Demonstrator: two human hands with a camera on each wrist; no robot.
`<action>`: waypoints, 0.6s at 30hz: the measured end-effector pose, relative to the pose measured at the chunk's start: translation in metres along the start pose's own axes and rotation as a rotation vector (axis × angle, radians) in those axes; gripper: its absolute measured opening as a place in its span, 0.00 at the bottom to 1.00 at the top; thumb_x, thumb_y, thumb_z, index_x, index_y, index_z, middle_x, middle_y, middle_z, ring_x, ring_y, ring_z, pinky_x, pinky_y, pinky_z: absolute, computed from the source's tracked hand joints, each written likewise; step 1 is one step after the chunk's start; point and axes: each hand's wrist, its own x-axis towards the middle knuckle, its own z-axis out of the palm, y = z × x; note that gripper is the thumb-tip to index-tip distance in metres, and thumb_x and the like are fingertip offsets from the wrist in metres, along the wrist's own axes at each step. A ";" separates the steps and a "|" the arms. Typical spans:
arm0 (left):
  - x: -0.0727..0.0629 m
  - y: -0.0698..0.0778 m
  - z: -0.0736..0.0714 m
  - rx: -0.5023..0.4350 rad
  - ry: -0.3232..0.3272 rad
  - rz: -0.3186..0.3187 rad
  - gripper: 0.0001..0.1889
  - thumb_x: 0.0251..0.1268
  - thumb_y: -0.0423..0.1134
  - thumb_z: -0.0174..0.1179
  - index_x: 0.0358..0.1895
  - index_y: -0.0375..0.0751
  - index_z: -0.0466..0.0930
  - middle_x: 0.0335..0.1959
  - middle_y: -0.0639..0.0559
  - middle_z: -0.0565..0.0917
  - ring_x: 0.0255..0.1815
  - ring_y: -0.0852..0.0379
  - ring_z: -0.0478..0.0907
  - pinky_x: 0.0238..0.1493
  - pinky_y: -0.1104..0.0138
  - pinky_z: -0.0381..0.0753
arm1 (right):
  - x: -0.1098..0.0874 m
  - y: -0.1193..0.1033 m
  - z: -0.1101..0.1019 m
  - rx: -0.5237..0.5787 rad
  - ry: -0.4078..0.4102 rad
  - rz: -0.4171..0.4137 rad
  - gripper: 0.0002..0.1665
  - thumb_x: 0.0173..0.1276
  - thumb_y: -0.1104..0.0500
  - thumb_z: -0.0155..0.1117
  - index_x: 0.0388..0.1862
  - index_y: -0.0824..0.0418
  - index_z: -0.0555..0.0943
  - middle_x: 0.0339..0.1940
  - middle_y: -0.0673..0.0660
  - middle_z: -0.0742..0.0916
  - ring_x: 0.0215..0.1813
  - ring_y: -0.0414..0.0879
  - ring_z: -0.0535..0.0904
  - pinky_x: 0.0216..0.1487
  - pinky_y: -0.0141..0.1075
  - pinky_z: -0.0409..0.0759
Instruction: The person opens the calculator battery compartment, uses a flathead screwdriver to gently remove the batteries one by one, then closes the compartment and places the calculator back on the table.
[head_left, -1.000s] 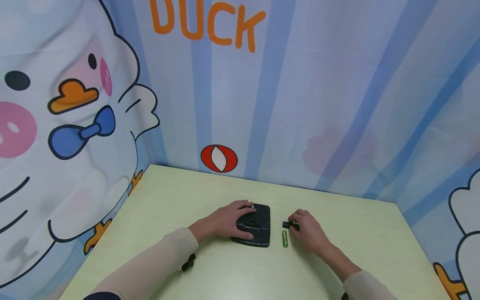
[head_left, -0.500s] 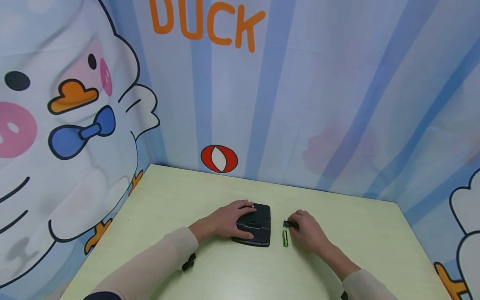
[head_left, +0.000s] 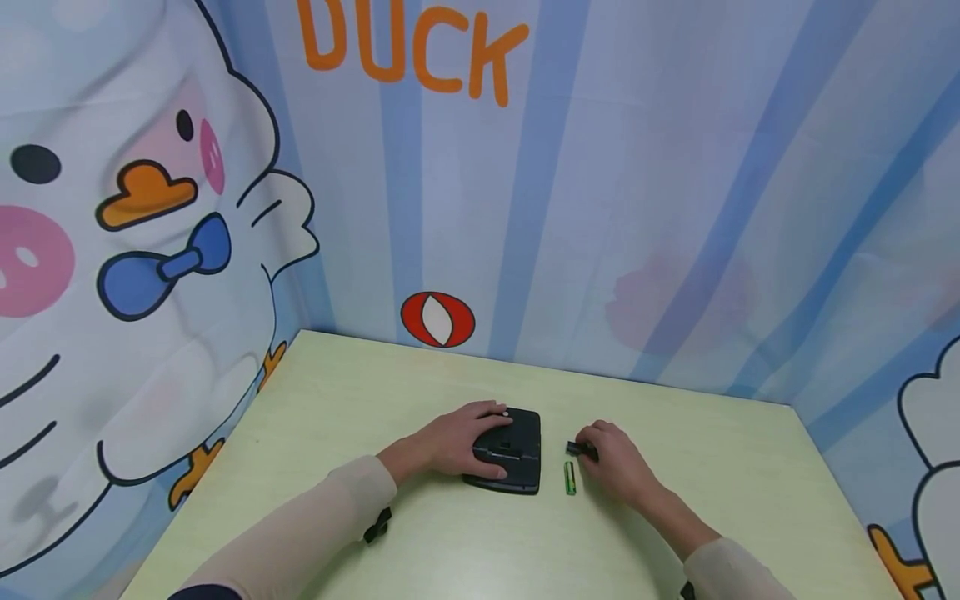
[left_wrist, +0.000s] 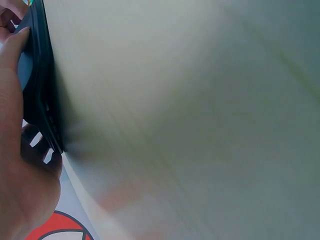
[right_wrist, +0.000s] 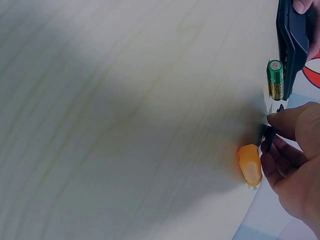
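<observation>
A black device like a desktop calculator (head_left: 525, 450) lies underside up on the table. My left hand (head_left: 453, 442) grips it from the left, thumb at the near part and fingers at the far part. To its right, my right hand (head_left: 618, 462) pinches a small black cover-like piece (head_left: 573, 448) between thumb and fingertips, low over the table. Just in front of that piece lies a green battery (head_left: 570, 478). The right wrist view shows the battery (right_wrist: 275, 80) between the device and my fingers, and the black piece (right_wrist: 269, 137) partly hidden by them.
In the right wrist view, an orange rounded shape (right_wrist: 250, 165) sits close to my fingers; the head view does not show it. The pale table (head_left: 360, 375) ends at a printed cloth wall (head_left: 637, 208) with a duck figure (head_left: 150, 333) at left.
Almost nothing differs. The small black piece in my right fingertips has turned slightly; both hands, the device and the battery stay in place.
</observation>
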 end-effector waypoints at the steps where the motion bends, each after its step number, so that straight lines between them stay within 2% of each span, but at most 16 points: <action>1: 0.000 0.000 0.000 -0.002 -0.002 -0.001 0.46 0.64 0.74 0.62 0.83 0.61 0.65 0.85 0.56 0.59 0.85 0.52 0.55 0.78 0.51 0.67 | 0.000 0.000 0.000 0.001 -0.004 0.005 0.12 0.64 0.69 0.77 0.46 0.64 0.88 0.42 0.56 0.86 0.46 0.51 0.81 0.55 0.52 0.84; 12: -0.001 -0.002 0.001 -0.002 0.019 0.025 0.46 0.64 0.72 0.64 0.82 0.58 0.66 0.85 0.55 0.60 0.84 0.51 0.56 0.77 0.52 0.69 | 0.002 -0.005 -0.001 0.074 -0.003 0.059 0.10 0.66 0.68 0.76 0.46 0.63 0.88 0.41 0.54 0.84 0.43 0.48 0.81 0.49 0.48 0.84; 18: 0.000 -0.001 -0.001 0.011 0.015 0.027 0.46 0.64 0.73 0.63 0.82 0.58 0.66 0.85 0.55 0.60 0.84 0.51 0.57 0.77 0.52 0.69 | 0.004 -0.006 -0.004 0.119 0.021 0.043 0.10 0.66 0.68 0.77 0.44 0.64 0.88 0.39 0.54 0.84 0.42 0.47 0.82 0.47 0.46 0.85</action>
